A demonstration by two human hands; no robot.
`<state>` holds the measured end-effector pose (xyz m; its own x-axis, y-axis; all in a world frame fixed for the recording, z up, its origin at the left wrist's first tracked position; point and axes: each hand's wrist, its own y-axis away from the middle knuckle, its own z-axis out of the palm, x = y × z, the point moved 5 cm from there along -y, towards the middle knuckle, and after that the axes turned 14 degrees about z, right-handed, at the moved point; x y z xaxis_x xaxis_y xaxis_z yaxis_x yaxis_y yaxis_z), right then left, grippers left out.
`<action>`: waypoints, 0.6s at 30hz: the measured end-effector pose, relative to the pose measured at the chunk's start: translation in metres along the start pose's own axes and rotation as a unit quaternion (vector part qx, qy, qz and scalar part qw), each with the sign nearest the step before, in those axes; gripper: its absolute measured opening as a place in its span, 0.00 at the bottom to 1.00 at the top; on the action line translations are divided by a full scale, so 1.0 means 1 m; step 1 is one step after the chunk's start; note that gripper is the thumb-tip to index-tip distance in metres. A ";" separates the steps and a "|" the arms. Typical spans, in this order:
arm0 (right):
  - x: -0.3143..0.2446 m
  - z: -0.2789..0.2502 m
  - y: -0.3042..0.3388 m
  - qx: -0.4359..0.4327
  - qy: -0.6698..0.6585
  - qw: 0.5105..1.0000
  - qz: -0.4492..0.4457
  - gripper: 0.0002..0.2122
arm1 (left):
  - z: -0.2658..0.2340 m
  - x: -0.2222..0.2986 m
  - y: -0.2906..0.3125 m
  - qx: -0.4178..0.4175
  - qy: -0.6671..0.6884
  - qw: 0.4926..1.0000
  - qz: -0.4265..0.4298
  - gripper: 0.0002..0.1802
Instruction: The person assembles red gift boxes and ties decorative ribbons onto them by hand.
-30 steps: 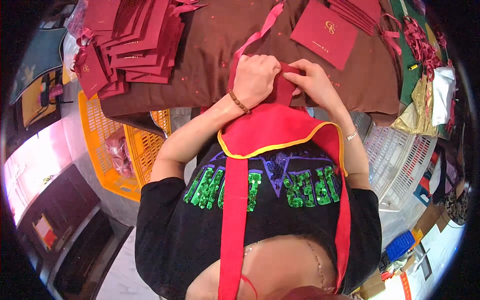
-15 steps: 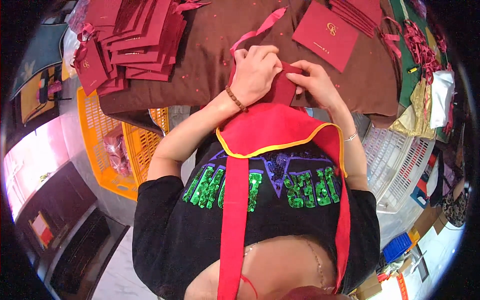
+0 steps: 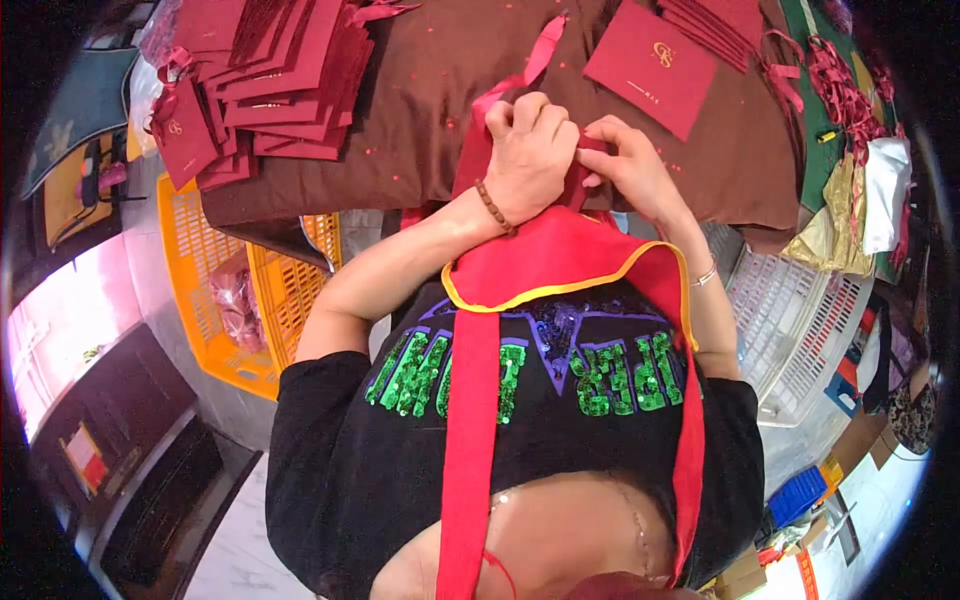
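My left hand (image 3: 532, 150), a beaded bracelet at its wrist, is closed over a dark red paper envelope (image 3: 472, 163) at the table's near edge. Its curled fingers hide most of the envelope. A pinkish-red ribbon (image 3: 546, 50) runs out from beside these fingers toward the far side. Close by on the right, my right hand (image 3: 632, 168) pinches the envelope's right side between thumb and fingers. Just what lies under the fingertips is hidden. Beyond that hand lies a flat red envelope (image 3: 650, 70) with gold print.
Overlapping red envelopes (image 3: 290, 90), some with ribbons, cover the left of the brown cloth (image 3: 410, 110). A ribbon bundle (image 3: 838, 95) and gold and white wrappings (image 3: 885, 195) lie at the right. Orange crates (image 3: 200, 290) and a white crate (image 3: 800, 320) stand below the table.
My left hand has shifted slightly right and nearer to me, toward my right hand. The ribbon has turned, and more of the envelope shows left of my left hand.
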<state>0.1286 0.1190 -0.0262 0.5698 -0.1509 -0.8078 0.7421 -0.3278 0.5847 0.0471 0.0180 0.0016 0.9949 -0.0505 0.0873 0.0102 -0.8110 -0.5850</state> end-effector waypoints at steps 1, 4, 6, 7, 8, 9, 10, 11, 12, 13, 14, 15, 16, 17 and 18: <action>0.001 0.000 0.001 0.000 0.000 1.000 0.000 0.11 | 0.000 0.000 -0.002 -0.013 0.002 1.000 -0.001 0.05; -0.002 0.001 0.003 0.003 0.013 1.000 -0.010 0.11 | -0.002 -0.004 0.000 -0.014 0.028 1.000 -0.001 0.04; -0.007 0.000 0.005 0.011 0.022 1.000 -0.016 0.11 | -0.011 -0.007 -0.004 0.009 0.032 0.999 0.019 0.04; -0.006 0.001 0.004 0.011 0.022 1.000 -0.018 0.11 | -0.017 -0.006 -0.004 0.008 0.017 1.000 0.011 0.05; -0.004 0.001 0.003 0.022 0.024 0.999 -0.008 0.11 | -0.016 -0.008 -0.001 0.008 0.016 1.000 0.011 0.05; -0.002 0.001 0.003 0.032 0.025 0.999 0.002 0.12 | -0.012 -0.009 0.004 -0.005 0.028 0.999 0.020 0.05; -0.004 0.002 0.004 0.032 0.024 0.999 0.002 0.12 | -0.010 -0.009 0.007 -0.019 0.042 0.999 0.029 0.05; -0.006 0.003 0.006 0.035 0.029 0.999 0.013 0.10 | -0.010 -0.011 0.007 -0.012 0.061 0.998 0.030 0.06; -0.006 0.004 0.007 0.038 0.034 0.998 0.024 0.09 | -0.009 -0.011 0.007 -0.012 0.061 0.998 0.030 0.06; -0.003 0.004 0.007 0.038 0.034 0.998 0.024 0.09 | -0.007 -0.011 0.006 -0.020 0.090 0.996 0.020 0.06; -0.001 0.005 0.006 0.039 0.032 0.999 -0.011 0.09 | -0.006 -0.012 0.005 -0.027 0.118 0.993 0.011 0.07; -0.002 0.005 0.007 0.041 0.030 0.998 -0.046 0.09 | -0.007 -0.011 0.004 -0.026 0.119 0.992 0.012 0.07; -0.003 0.004 0.008 0.041 0.031 0.998 -0.046 0.09 | -0.007 -0.009 0.003 -0.036 0.110 0.993 0.019 0.06; -0.005 0.004 0.011 0.053 0.065 0.995 -0.059 0.09 | -0.008 -0.007 0.002 -0.045 0.100 0.994 0.026 0.06; -0.008 0.004 0.014 0.065 0.098 0.990 -0.072 0.09 | -0.011 -0.008 -0.002 -0.044 0.100 0.994 0.026 0.06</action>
<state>0.1333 0.1117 -0.0117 0.5285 0.0852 -0.8446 0.7756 -0.4529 0.4397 0.0381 0.0139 0.0110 0.9542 -0.2003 0.2224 -0.0573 -0.8516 -0.5210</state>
